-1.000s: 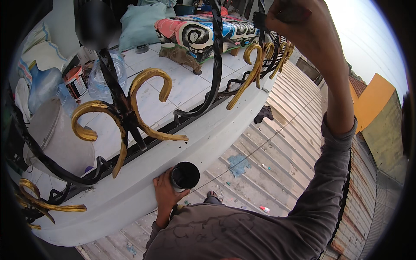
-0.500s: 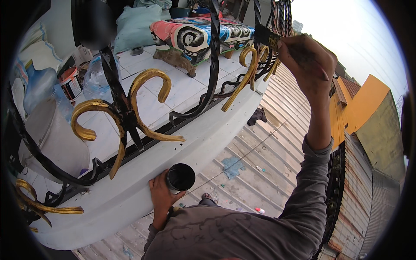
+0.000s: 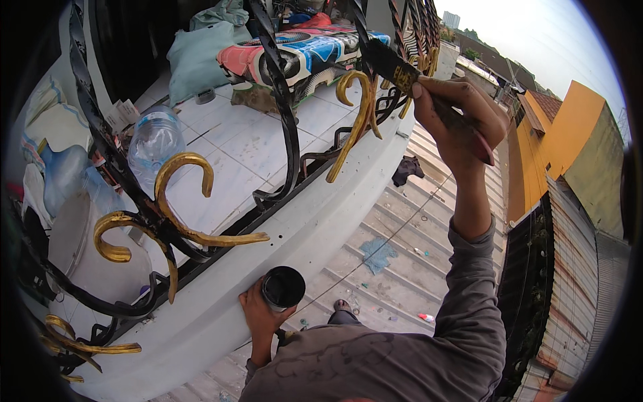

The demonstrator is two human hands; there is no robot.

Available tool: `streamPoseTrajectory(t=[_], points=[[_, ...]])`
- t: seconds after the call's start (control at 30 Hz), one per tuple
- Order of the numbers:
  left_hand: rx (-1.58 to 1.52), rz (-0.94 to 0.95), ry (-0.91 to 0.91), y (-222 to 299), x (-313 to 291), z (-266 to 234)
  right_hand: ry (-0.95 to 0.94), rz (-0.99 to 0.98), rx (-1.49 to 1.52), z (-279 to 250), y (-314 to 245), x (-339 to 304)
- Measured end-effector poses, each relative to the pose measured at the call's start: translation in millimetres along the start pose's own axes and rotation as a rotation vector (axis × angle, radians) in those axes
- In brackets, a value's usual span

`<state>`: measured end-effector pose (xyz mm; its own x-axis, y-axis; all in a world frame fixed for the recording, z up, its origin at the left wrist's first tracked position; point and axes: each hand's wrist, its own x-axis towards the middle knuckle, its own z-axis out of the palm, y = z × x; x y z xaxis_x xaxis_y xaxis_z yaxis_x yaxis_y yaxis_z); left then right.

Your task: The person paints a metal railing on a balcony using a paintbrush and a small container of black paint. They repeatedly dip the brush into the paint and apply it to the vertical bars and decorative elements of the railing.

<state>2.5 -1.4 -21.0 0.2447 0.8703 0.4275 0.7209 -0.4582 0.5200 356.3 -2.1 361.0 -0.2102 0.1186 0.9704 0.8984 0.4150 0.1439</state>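
My right hand [image 3: 462,120] is raised at the upper right, closed around the handle of a paintbrush [image 3: 395,70]. The brush's dark bristles lie against or just beside a twisted black bar of the metal railing [image 3: 278,74]. Low in the middle, my left hand [image 3: 262,311] wraps round a cup of black paint [image 3: 283,288], held at the white ledge [image 3: 315,224]. Gold-coloured scrolls [image 3: 184,194] curl from the railing bars left of the cup. Another gold scroll [image 3: 362,100] sits just below the brush.
Behind the railing, a tiled floor [image 3: 228,157] holds a clear water bottle [image 3: 155,141], a white bucket [image 3: 100,248], a pale sack [image 3: 201,63] and a colourfully covered bench [image 3: 308,53]. Beneath me spreads a ridged metal roof [image 3: 402,268] with a blue rag [image 3: 378,254] and dark cloth [image 3: 407,171].
The view has shifted somewhat. My right hand has brought the brush lower and leftward, to a railing bar. My left hand still holds the cup at the ledge.
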Motion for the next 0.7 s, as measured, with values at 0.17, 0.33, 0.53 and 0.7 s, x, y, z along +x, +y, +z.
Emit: streamPoseTrajectory(t=[0.17,0.33,0.53,0.7], points=[[-0.001,0.043,-0.001,-3.3,1.7,0.4,-0.051,-0.042,-0.030,2.1,-5.2,-4.5],[0.037,0.093,0.044,-3.0,0.9,1.9,-0.210,0.043,0.046,-3.6,-2.3,-5.0],[0.066,0.123,0.040,-3.4,-0.2,2.3,-0.070,-0.049,0.010,-6.5,-4.4,-9.0],[0.050,0.103,0.022,-0.3,2.2,-0.1,-0.177,-0.043,0.014,-11.6,-15.2,-8.4]])
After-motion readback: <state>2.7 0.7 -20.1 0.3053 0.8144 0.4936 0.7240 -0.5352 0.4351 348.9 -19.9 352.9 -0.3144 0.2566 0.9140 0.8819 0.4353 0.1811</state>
